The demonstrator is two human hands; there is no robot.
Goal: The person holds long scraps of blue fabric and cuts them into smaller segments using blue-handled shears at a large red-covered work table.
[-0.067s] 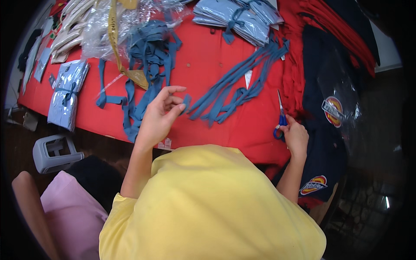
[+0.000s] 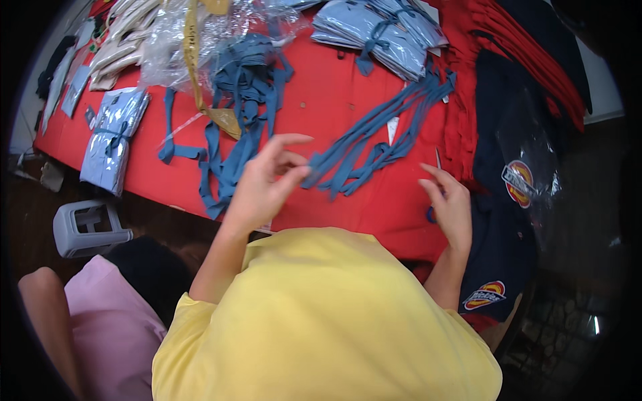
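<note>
My left hand (image 2: pixel 264 184) is over the middle of the red-covered table, its thumb and a finger closed on the end of a blue fabric strip, which is blurred. The strip end meets the near end of a bundle of cut blue fabric strips (image 2: pixel 364 144) that slants away to the right. My right hand (image 2: pixel 449 204) hovers right of the bundle with fingers apart and nothing between them. Under it lie scissors, mostly hidden; a bit of blue handle (image 2: pixel 430 214) and a blade tip show. Left of my left hand sits a tangled heap of long blue strip (image 2: pixel 244 73).
Folded light-blue garments in clear bags (image 2: pixel 378 37) lie at the back; another tied packet (image 2: pixel 115 144) is at the left. Navy garments (image 2: pixel 498 127) hang over the right side. A grey stool (image 2: pixel 87 227) and a person in pink (image 2: pixel 110 314) are at the left.
My right hand has let go of the scissors and lifted slightly off them, fingers spreading. My left hand has moved right with the strip end, up to the bundle.
</note>
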